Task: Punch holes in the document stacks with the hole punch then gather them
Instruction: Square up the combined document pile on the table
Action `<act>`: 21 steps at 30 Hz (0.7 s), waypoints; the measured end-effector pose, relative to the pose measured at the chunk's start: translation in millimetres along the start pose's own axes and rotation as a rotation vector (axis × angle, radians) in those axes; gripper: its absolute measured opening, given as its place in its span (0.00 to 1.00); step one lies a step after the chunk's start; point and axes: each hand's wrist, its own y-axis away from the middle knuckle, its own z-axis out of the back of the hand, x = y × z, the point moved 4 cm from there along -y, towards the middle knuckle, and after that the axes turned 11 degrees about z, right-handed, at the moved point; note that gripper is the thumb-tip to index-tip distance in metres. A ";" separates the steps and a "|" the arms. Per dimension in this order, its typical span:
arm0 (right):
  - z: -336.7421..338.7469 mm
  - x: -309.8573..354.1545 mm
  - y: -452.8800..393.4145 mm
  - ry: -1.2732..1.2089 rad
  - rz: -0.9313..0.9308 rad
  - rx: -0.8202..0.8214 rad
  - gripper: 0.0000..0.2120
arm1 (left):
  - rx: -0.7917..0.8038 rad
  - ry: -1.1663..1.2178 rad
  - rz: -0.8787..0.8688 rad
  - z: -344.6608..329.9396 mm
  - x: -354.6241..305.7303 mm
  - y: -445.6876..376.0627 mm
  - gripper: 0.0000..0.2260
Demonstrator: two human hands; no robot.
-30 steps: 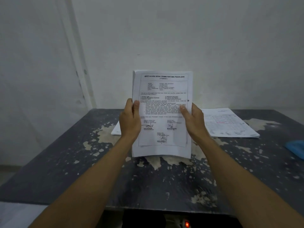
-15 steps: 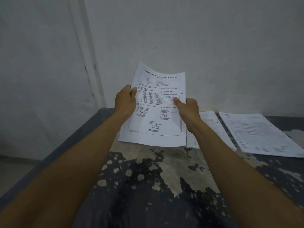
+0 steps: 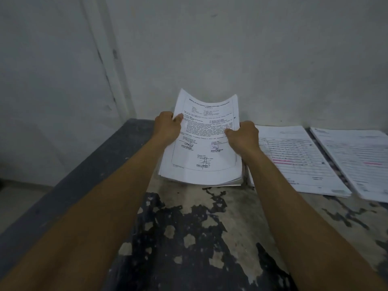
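A stack of signed documents [image 3: 203, 143], its top edge bowed, was held low over the far left of a worn table [image 3: 189, 238], beside two more stacks [image 3: 294, 158] [image 3: 357, 158]. The left hand [image 3: 168, 129] and right hand [image 3: 243, 136] clamped its side edges, thumbs on the face, fingers behind. Loose lower sheets looked liable to slide out of line.
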 end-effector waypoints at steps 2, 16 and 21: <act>-6.1 -4.4 0.9 0.060 0.006 0.009 0.13 | 0.009 0.009 0.016 -8.0 12.1 -1.6 0.13; -29.8 -12.0 -4.0 0.628 0.097 0.201 0.06 | -0.163 -0.461 -0.026 -35.5 44.6 5.4 0.14; -31.5 -12.0 -7.7 0.586 0.051 0.248 0.08 | -0.078 -0.338 0.048 -32.1 44.5 4.9 0.13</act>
